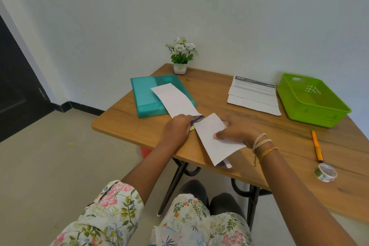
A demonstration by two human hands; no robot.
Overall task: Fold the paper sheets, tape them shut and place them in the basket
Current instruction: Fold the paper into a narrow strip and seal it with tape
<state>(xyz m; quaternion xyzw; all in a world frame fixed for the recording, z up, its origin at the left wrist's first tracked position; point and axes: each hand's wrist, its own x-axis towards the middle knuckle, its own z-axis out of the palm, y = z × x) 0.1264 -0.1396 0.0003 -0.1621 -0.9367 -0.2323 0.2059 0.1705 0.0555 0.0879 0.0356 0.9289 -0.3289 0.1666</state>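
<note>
Mid-frame, the left hand pins the paper while the right hand pinches its flap: folding. Next comes creasing, then the tape, lower right.

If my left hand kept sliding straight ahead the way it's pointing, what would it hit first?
Probably the long white paper strip just beyond the left hand, then the teal folder under its far end. Depth is hard to judge from this single view.

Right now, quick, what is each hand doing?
Left hand: curled, gripping the middle of the paper sheet at the fold.
Right hand: pinching the folded-over end of that sheet, thumb on top.
</note>
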